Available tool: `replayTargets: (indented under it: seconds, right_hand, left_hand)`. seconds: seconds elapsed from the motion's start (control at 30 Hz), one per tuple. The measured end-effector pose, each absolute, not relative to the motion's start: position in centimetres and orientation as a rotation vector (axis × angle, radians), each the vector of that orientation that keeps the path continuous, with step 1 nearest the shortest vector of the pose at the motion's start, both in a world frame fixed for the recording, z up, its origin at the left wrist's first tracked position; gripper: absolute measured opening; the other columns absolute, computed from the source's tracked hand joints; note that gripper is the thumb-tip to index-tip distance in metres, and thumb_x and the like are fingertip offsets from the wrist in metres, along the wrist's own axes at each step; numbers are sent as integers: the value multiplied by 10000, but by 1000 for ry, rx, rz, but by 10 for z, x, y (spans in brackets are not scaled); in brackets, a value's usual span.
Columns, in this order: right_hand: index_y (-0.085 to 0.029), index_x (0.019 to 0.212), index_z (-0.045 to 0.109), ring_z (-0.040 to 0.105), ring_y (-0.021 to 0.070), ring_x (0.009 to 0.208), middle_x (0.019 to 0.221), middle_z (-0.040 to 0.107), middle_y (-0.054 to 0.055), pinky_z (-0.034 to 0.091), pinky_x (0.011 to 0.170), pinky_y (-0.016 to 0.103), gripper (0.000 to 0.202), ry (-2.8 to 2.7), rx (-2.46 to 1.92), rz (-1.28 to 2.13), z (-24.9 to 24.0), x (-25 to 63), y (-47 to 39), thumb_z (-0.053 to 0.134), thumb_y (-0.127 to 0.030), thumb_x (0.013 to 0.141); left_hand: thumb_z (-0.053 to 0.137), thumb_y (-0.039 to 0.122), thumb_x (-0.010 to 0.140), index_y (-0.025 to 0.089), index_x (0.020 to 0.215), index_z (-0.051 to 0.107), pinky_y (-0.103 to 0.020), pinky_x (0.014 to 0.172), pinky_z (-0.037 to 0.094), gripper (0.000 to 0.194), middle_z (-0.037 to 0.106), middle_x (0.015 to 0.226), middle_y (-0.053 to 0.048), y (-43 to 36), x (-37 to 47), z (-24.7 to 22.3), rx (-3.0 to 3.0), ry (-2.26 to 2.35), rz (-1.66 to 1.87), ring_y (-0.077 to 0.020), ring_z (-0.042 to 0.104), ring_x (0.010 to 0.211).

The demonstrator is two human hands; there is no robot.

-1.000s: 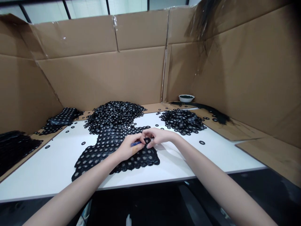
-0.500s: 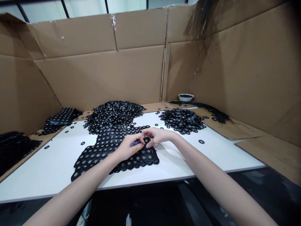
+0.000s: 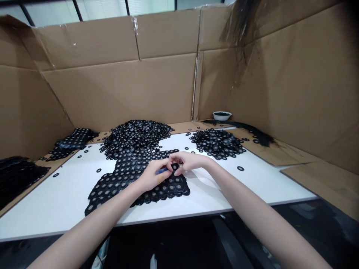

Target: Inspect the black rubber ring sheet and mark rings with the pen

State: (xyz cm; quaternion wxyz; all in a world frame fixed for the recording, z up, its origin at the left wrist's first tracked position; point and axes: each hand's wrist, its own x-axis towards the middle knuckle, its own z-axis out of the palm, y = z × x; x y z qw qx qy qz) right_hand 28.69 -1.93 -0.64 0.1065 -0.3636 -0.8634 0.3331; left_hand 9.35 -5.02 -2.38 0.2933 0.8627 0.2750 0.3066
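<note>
A sheet of joined black rings (image 3: pixel 106 186) with pale grey centres lies on the white board (image 3: pixel 224 190). Over its right part, my left hand (image 3: pixel 154 175) is closed, thumb and fingers pinching the sheet's edge. A small blue band or strip (image 3: pixel 161 170) shows at its fingers; I cannot tell whether it is worn or held. My right hand (image 3: pixel 190 161) meets it fingertip to fingertip, closed in a pinch beside a raised black ring (image 3: pixel 175 167). Whatever lies between the right fingertips is too small to make out.
Behind the sheet rises a big heap of loose rings (image 3: pixel 137 132), with a smaller heap (image 3: pixel 217 144) to its right. Stacked ring sheets (image 3: pixel 75 138) lie left. A white bowl (image 3: pixel 221 116) and a bundle of black thread (image 3: pixel 252 130) sit back right. Cardboard walls (image 3: pixel 120 93) enclose the board.
</note>
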Motion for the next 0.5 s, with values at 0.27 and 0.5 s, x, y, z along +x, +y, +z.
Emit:
replayTargets:
  seconds: [0.27,0.5]
  right_hand:
    - [-150,863,544,496,131,699,821,561,5,367,592,221,289,-2550,-1074,966,-8,287,-18,691,-203,621]
    - [-153,856,539,492,131,695,813,559,1,366,593,221,292,-2542,-1070,963,-9,287,-17,693,-203,614]
  left_hand:
    - [514,157,790,137,750,578,-208,696,384,78,586,775,1,-51,93,-23,2299,736,817,-130,532,738]
    - [515,180,796,136,749,579,-212,704,393,91,589,777,-3,-51,94,-23,2299,727,814,-133,535,739]
